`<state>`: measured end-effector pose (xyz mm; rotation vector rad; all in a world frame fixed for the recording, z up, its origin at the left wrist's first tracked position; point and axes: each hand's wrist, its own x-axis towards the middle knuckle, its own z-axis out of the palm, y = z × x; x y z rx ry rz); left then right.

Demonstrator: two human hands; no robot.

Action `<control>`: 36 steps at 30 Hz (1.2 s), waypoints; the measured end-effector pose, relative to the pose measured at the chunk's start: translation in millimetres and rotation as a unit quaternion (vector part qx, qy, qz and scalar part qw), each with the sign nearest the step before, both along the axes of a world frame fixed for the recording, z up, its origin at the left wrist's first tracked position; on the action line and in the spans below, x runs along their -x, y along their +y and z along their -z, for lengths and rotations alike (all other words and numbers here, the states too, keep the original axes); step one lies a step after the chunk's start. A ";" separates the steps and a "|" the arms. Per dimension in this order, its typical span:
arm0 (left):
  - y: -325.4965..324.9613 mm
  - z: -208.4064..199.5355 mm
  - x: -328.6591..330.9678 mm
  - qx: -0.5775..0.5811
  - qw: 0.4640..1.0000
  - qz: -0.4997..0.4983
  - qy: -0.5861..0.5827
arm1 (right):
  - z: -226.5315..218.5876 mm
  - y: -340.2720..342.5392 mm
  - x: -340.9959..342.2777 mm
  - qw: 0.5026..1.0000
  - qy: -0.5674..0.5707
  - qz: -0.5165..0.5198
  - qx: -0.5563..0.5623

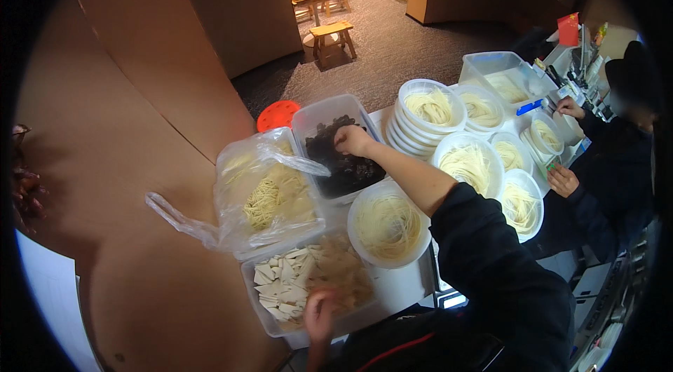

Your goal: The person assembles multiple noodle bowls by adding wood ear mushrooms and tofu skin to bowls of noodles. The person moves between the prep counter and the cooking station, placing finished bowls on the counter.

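Observation:
My right hand (pixel 354 141) reaches into a clear plastic box of black wood ear mushrooms (pixel 342 170), its fingers closed on some of them. My left hand (pixel 320 314), smeared by motion, is over the front edge of another clear box (pixel 275 325). White flat pieces (pixel 282 284) lie in that box's left part, with light brown strips (pixel 343 274) to their right. Close by my right forearm, a round white tub (pixel 354 228) holds thin pale strands. Left of the mushrooms, a plastic bag (pixel 231 197) lines a box of yellowish noodle-like strips (pixel 263 204).
Stacked round tubs (pixel 405 130) and several more tubs of pale strands crowd the table's right side. A clear bin (pixel 498 62) stands behind them. A co-worker's hand (pixel 563 180) touches a tub at the far right. A red round stool (pixel 278 115) is beyond the boxes.

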<state>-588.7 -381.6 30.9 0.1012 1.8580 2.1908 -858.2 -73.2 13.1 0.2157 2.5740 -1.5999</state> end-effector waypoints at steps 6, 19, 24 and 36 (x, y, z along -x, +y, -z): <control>50.2 -18.5 44.4 -0.033 0.996 0.076 -0.032 | -70.3 -13.4 -98.4 0.963 0.095 -0.094 0.233; 126.9 -7.1 61.4 -0.161 0.975 0.117 -0.094 | -65.6 -37.9 -269.1 0.950 0.309 -0.043 0.023; 131.6 -5.1 54.7 -0.067 0.992 0.069 0.081 | -64.4 -38.1 -284.3 0.977 0.210 0.026 0.017; 96.5 8.7 41.4 0.057 0.991 -0.019 0.122 | -33.6 -13.3 -232.8 0.952 0.200 0.012 -0.230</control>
